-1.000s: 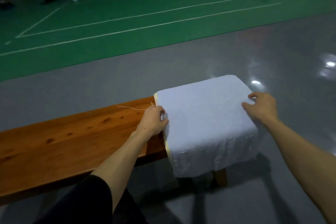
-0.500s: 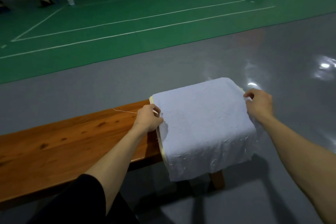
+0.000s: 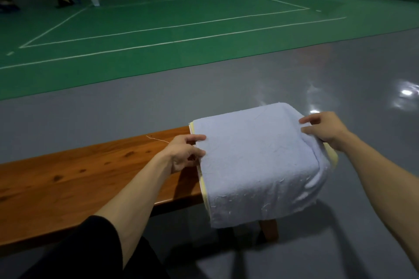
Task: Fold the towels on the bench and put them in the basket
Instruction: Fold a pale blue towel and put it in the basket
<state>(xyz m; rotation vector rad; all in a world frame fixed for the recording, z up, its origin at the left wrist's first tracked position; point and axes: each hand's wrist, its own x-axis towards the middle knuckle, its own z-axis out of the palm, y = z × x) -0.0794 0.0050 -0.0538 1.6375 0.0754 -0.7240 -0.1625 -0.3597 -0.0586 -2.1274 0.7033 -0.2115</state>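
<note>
Left grip (image 3: 184, 154) pinches; right grip (image 3: 326, 132) pinches likewise.

A pale blue towel (image 3: 256, 161) drapes over the end of the wooden tabletop (image 3: 79, 179), with a yellow layer (image 3: 331, 156) showing under its edges. The left hand (image 3: 183, 154) pinches the towel's left edge — the right hand (image 3: 326, 131) grips its right edge. A loose thread (image 3: 156, 139) lies just left of the towel; a green court (image 3: 158, 25) spreads beyond it.

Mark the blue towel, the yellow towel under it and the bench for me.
blue towel (image 3: 256, 161): head view, middle of its top face.
yellow towel (image 3: 331, 156): head view, edge showing past the blue towel's right end.
bench (image 3: 79, 174): head view, bare wooden top left of the towels.
</note>
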